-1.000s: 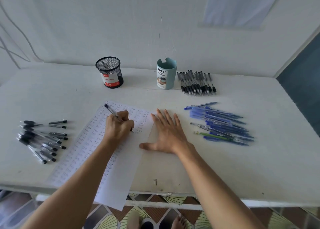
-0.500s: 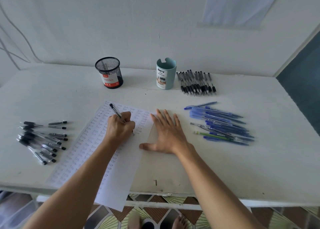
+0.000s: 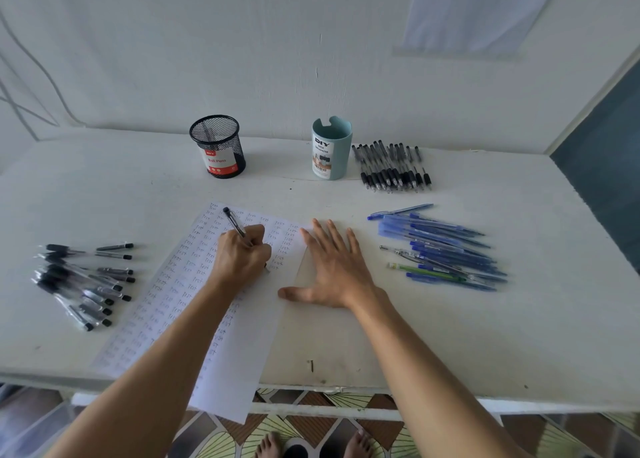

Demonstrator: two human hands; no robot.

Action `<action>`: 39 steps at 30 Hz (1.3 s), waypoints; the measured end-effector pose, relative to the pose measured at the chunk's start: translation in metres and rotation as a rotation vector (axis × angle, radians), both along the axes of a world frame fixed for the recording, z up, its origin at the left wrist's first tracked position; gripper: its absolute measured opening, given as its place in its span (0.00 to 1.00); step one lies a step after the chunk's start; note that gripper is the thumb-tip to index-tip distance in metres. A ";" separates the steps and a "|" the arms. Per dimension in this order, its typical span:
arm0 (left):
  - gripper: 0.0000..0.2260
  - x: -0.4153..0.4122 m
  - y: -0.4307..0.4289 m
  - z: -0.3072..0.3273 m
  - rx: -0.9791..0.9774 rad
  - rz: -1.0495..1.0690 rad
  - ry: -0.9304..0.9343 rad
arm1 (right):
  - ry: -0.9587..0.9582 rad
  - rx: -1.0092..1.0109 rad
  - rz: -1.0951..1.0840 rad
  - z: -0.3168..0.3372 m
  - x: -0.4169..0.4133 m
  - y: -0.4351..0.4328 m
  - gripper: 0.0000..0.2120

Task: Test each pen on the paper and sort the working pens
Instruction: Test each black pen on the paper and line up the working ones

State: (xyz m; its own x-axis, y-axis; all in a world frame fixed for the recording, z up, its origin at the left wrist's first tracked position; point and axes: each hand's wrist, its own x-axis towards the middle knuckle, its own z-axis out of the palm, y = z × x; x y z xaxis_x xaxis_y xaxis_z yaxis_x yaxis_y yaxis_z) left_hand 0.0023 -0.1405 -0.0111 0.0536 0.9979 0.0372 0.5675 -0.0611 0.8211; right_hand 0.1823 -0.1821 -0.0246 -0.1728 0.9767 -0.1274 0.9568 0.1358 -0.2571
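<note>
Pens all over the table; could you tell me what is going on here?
A person is testing pens. The left hand grips a black pen, writing on the paper. The right hand rests flat at the paper's edge. Black pens lie in a left pile and a back pile, blue pens at right.

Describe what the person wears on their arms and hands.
Nothing visible. The left forearm and right forearm are bare to the frame edge, no sleeves showing. The left hand and right hand carry no gloves, rings, watch or bracelet.

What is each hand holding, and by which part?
Left hand grips a black pen low on its barrel, near the tip; right hand lies flat, holding nothing.
</note>
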 end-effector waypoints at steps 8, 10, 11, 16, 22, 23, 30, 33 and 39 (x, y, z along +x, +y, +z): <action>0.08 0.000 -0.001 -0.004 0.005 -0.028 -0.030 | 0.003 -0.005 0.000 -0.001 0.000 0.000 0.59; 0.07 0.000 0.000 -0.005 0.013 -0.031 -0.017 | 0.003 -0.005 -0.002 -0.001 0.000 0.001 0.59; 0.08 -0.001 0.001 -0.006 0.015 -0.035 -0.017 | 0.004 -0.003 -0.003 -0.002 0.000 0.001 0.59; 0.09 -0.001 -0.001 -0.008 0.010 -0.041 -0.032 | 0.006 0.005 -0.009 -0.002 0.000 0.000 0.59; 0.09 -0.001 0.001 -0.009 0.033 -0.065 -0.008 | 0.004 -0.011 -0.010 -0.001 0.000 0.001 0.59; 0.10 -0.001 0.001 -0.009 0.035 -0.067 -0.010 | 0.005 -0.011 -0.012 -0.001 0.000 0.001 0.59; 0.10 -0.006 0.004 -0.006 -0.014 -0.003 -0.202 | 0.009 -0.003 -0.009 -0.001 0.000 0.001 0.59; 0.02 -0.010 0.007 -0.003 -0.036 0.014 -0.476 | 0.006 -0.008 -0.004 -0.001 0.000 0.001 0.59; 0.18 -0.007 0.013 -0.003 -0.050 0.045 -0.472 | 0.013 -0.007 -0.004 0.000 0.000 0.000 0.59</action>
State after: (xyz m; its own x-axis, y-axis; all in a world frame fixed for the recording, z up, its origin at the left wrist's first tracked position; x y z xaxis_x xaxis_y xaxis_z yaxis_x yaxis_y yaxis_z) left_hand -0.0047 -0.1277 -0.0138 -0.0006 1.0000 -0.0009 0.1330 0.0010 0.9911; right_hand 0.1826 -0.1822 -0.0249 -0.1702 0.9765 -0.1319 0.9538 0.1297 -0.2709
